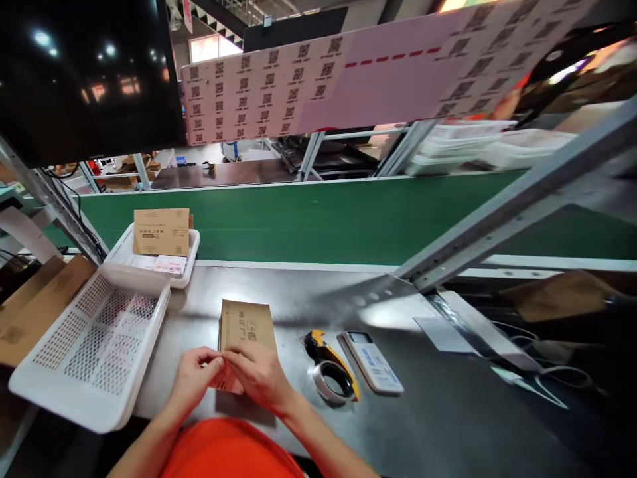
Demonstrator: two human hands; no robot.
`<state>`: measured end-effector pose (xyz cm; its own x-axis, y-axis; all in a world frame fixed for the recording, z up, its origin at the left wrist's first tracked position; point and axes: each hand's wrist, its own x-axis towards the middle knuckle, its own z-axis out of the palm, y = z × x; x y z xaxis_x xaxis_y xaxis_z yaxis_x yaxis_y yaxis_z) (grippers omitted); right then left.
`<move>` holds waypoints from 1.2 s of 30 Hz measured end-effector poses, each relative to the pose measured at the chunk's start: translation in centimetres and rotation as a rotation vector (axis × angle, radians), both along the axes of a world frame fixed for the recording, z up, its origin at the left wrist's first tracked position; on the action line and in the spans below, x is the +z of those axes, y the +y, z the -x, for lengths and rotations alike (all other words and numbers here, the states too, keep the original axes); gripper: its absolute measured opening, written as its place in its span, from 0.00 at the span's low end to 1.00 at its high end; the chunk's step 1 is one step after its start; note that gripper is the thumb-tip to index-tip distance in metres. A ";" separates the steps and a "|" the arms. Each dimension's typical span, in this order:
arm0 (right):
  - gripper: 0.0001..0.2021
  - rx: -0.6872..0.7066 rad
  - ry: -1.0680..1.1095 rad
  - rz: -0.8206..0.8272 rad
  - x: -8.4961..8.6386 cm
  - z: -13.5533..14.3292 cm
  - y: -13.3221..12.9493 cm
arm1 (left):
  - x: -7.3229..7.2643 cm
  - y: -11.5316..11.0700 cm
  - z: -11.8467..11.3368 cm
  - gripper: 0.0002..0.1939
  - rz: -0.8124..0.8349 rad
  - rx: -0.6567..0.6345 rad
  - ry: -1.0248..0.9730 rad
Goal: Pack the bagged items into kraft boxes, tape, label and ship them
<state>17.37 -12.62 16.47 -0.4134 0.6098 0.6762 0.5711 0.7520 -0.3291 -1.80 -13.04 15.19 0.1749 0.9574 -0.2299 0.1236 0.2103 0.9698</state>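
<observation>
A small brown cardboard box (pixel 256 318) with dark printing lies on the metal bench in front of me. My left hand (pixel 196 375) is at its near left corner, thumb and fingers pinched together. Close against it, my right hand (pixel 259 375) covers the near part of the box, fingers bent and meeting the left fingertips. What the fingertips pinch is too small or hidden to name. An orange-red patch shows below the fingers; I cannot tell whether it is a separate thing. To the right lie a yellow-and-black tape dispenser (pixel 332 365) with a tape roll and a pale phone-like device (pixel 373 362).
An empty-looking white perforated basket (pixel 144 365) stands at left. Behind it, another white basket (pixel 194 255) holds a flat brown carton (pixel 162 232) and papers. A green conveyor belt (pixel 308 226) runs behind the bench (pixel 423 425). A slanted metal post (pixel 497 219) rises at right.
</observation>
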 end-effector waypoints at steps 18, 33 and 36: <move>0.15 0.033 -0.256 -0.086 -0.5 -1.3 -1.6 | 1.6 -1.8 -1.1 0.29 0.407 0.132 -0.199; 0.04 0.202 -0.053 0.117 -0.8 -2.5 -2.3 | 0.2 -2.2 -1.6 0.25 0.452 -0.106 -0.159; 0.03 0.231 0.007 0.087 -0.7 -2.7 -3.8 | -2.5 -2.0 -1.4 0.19 0.419 -0.104 -0.060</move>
<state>20.06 -16.44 15.76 -0.5440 0.5558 0.6286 0.3847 0.8310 -0.4018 -0.40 -15.08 12.69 0.2901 0.7603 -0.5812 0.1106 0.5766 0.8095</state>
